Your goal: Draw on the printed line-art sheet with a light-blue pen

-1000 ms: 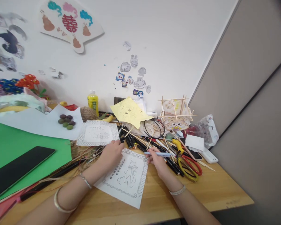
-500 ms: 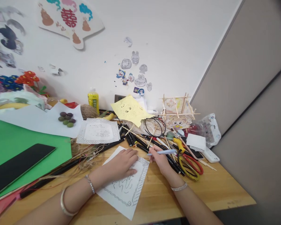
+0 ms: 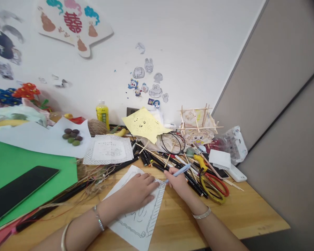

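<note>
1. the drawn-on sheet [image 3: 140, 219] is lying at the lower centre of the frame, turned askew on the desk [image 3: 199, 230], its hatched border showing along the right side.
2. the left hand [image 3: 140, 191] is resting palm-down across the sheet's middle, fingers loosely spread and covering much of the drawing.
3. the right hand [image 3: 176, 180] is pinching a pale blue pen [image 3: 182, 170], its tip sitting by the sheet's right corner; whether it is touching paper, i cannot tell.
4. the paper could be swivelling or creasing if the left palm is pressing unevenly, and a stroke could be running off onto the wood because the tip is sitting so near the border.
5. the black markers [image 3: 195, 183] are lying just above the right wrist, so a wide sweep could be sending them rolling; the scissors [image 3: 211, 190] are crowding the same side.
6. the sheet's near corner is reaching the bottom of the frame, where the desk's front edge is not showing.
7. bare wood is stretching between sheet and right forearm, and on toward the lower right, offering the roomiest path.
</note>
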`<state>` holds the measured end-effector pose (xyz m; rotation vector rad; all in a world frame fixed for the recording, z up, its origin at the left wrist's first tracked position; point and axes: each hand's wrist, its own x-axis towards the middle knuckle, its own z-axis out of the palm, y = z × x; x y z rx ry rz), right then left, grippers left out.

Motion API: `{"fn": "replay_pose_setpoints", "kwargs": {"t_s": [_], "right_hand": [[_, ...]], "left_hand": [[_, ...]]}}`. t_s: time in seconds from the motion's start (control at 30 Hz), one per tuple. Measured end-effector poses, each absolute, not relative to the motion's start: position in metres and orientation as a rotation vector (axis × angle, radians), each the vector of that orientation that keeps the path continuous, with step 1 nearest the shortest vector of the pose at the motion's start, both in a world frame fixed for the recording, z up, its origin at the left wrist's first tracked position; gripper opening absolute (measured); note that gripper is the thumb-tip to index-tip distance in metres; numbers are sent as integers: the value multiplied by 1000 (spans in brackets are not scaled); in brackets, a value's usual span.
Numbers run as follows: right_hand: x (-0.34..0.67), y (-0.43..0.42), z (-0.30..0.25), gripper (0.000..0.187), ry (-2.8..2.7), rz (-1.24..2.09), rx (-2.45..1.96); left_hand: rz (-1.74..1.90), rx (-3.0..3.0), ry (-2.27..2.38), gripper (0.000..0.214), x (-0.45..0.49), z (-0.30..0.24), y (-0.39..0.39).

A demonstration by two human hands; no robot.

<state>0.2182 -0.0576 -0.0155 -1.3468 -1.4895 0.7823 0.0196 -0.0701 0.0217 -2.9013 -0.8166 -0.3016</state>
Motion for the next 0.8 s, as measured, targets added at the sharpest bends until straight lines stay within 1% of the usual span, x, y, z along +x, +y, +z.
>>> {"fn": "replay_pose_setpoints", "kwargs": {"t_s": [0.1,0.23,0.3,0.5,0.8], "right_hand": [[219,-56,-17,32,-1461,797,-1358],[218,-56,-18,28,-1496,806,-1367],[217,-57,-18,27,-1532,756,-1380],[216,-58,-17,27,-1685,558,-1377],[217,-54,-23,25,-1714,466,-1384]], "left_hand": [[-239,-2885,-832,28,22,22,-73],[-186,-2827,-960,21,23,22,-72],[-227,-2838,-946,20,22,21,-70],[-437,-2935,-702,26,20,8,-62],[-467,-2963,-692,30,19,6,-61]]}}
